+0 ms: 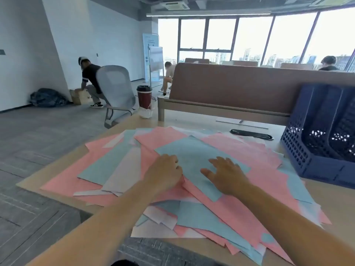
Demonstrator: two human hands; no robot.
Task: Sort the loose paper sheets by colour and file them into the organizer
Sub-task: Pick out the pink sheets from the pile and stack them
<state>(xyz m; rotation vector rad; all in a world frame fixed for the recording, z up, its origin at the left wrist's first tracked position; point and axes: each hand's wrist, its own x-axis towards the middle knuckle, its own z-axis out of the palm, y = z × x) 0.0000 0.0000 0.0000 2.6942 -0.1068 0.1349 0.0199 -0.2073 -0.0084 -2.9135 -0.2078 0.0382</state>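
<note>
A loose pile of pink, blue and white paper sheets (pixel 119 169) covers the wooden desk in front of me. On top of the pile lies a blue sheet (pixel 194 154). My left hand (pixel 165 173) sits at that sheet's left edge with its fingers curled on the paper there; whether it pinches the edge I cannot tell. Flat on the blue sheet rests my right hand (pixel 224 175) with spread fingers. The dark blue mesh organizer (pixel 307 150) stands at the right of the desk, its slots showing no paper.
A red cup with a black lid (pixel 144 96) stands at the desk's far left corner on crumpled white paper. A black flat object (pixel 251 134) lies behind the pile. A brown desk divider (pixel 240 89) runs across the back. A grey office chair (pixel 115 91) and several people are further off.
</note>
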